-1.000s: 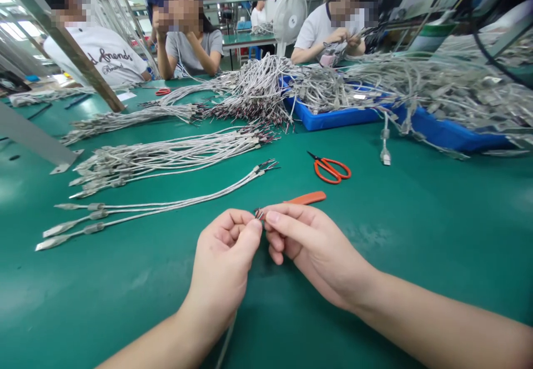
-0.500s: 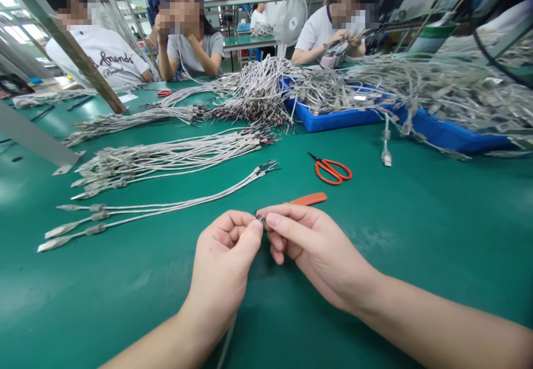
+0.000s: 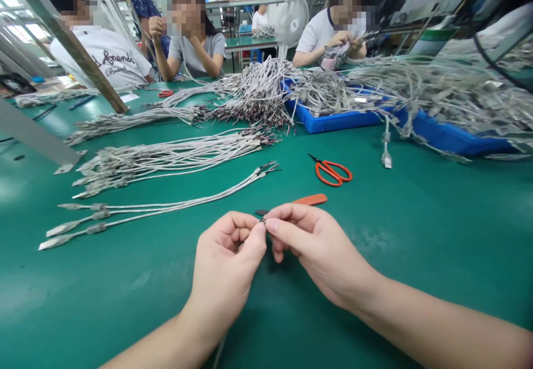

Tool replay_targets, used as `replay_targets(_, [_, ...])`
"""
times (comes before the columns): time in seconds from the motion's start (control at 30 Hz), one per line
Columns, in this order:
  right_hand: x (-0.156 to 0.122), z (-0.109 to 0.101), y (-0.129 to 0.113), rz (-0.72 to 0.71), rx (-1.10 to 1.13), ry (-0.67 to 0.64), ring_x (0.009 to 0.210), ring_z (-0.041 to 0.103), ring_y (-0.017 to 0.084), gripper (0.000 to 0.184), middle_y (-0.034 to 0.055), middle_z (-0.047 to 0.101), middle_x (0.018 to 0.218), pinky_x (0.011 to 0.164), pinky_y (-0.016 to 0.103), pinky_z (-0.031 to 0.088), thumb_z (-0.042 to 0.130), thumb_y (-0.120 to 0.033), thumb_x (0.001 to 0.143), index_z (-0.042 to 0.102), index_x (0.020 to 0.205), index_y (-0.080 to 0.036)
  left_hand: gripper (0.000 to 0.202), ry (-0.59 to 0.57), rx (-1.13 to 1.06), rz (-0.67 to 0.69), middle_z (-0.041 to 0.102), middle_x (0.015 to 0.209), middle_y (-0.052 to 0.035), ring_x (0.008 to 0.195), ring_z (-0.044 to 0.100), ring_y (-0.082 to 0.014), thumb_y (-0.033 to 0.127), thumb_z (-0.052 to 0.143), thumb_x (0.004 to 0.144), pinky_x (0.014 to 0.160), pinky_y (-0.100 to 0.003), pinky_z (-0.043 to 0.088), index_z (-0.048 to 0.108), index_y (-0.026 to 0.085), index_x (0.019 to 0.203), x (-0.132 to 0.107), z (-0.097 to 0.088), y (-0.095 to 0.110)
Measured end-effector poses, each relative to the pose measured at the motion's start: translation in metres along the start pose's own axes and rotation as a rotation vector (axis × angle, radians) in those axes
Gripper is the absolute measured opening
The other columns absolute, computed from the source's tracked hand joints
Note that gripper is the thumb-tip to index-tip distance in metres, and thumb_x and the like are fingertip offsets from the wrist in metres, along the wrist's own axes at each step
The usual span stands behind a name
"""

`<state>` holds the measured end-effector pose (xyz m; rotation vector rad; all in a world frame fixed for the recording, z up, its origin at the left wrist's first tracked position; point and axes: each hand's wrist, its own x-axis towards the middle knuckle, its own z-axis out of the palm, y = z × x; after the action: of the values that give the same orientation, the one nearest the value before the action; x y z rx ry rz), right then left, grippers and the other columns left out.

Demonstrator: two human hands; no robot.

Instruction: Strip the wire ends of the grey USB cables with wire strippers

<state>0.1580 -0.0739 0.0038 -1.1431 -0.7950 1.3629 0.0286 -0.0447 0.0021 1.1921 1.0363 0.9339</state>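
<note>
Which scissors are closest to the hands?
The scissors lying just beyond the orange handle by the right hand. The other pair lies much farther back, to the left.

wires (image 3: 262, 221) between fingers (image 3: 287, 230), scissors (image 3: 322, 164) beyond, cables (image 3: 179, 155) left

Tabletop (image 3: 425, 230) green; held cable (image 3: 220, 350) greyish white; scissors (image 3: 323, 165) orange-handled, black-bladed; knife (image 3: 311, 199) orange-handled; tray (image 3: 345, 122) blue.
</note>
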Motion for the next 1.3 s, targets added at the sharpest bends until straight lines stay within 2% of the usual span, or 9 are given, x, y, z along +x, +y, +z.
replay_targets(0.27, [0.001,-0.001,0.002,-0.023,-0.069,0.016,0.052,0.052,0.009,0.014,-0.0048,0.057,0.057,0.055,0.024,0.043,0.068,-0.028,0.078,0.063,0.073,-0.016,0.013,0.026,0.089,0.041,0.06,0.052,0.0036,0.047,0.044,-0.0068,0.024,0.065,0.079,0.044,-0.017,0.036,0.061,0.018,0.068,-0.001,0.001,-0.001])
replay_targets(0.6, [0.001,-0.003,0.007,-0.034,-0.075,0.02,0.052,0.052,0.009,0.013,-0.0052,0.056,0.058,0.056,0.023,0.042,0.064,-0.027,0.081,0.059,0.074,-0.017,0.013,0.02,-0.025,0.04,0.063,0.056,0.003,0.052,0.056,-0.0071,0.02,0.066,0.079,0.05,-0.015,0.043,0.062,0.017,0.067,-0.002,0.004,-0.002])
replay_targets(0.87, [0.002,-0.003,0.007,0.029,-0.052,-0.024,0.052,0.051,0.01,0.014,-0.0054,0.053,0.055,0.056,0.025,0.041,0.061,-0.027,0.083,0.058,0.073,-0.017,0.01,0.025,-0.11,0.036,0.055,0.05,0.0065,0.044,0.045,-0.0035,0.02,0.068,0.079,0.043,-0.012,0.034,0.063,0.017,0.07,-0.001,0.0,-0.004])
replay_targets(1.03, [0.001,-0.002,-0.001,-0.09,-0.086,0.008,0.061,0.053,0.011,0.013,-0.0037,0.057,0.067,0.06,0.024,0.045,0.067,-0.025,0.078,0.061,0.086,-0.017,0.011,0.027,-0.095,0.019,0.049,0.05,0.0077,0.045,0.038,-0.0029,0.021,0.068,0.08,0.044,-0.011,0.033,0.064,0.017,0.07,0.002,-0.001,-0.003])
replay_targets(1.3, [0.002,-0.003,-0.002,-0.161,-0.155,-0.035,0.061,0.05,0.01,0.011,-0.0044,0.055,0.064,0.06,0.023,0.041,0.065,-0.026,0.082,0.06,0.077,-0.018,0.013,-0.007,-0.098,0.007,0.047,0.051,0.007,0.047,0.04,-0.0034,0.02,0.068,0.079,0.046,-0.012,0.034,0.064,0.016,0.067,0.0,-0.001,-0.001])
